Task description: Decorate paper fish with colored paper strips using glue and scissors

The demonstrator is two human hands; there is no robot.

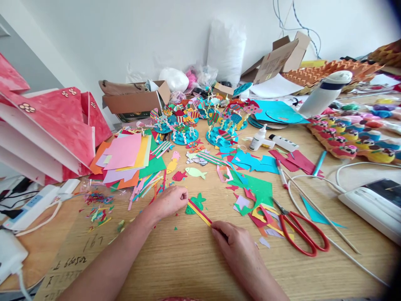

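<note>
A narrow paper strip (199,213), yellow with a red edge, lies stretched across the wooden table (188,259) between my hands. My left hand (171,200) pinches its upper left end with closed fingers. My right hand (234,244) pinches the lower right end. Under the strip lies a green paper cutout (196,200). Small paper fish (196,172) in green, yellow and red lie a little beyond the strip.
Red-handled scissors (297,230) lie right of my right hand among coloured paper scraps (257,196). A stack of coloured sheets (125,161) sits at left, blue paper craft pieces (194,125) and glue bottles (258,138) behind. Red painted boards (56,125) and cables stand at left.
</note>
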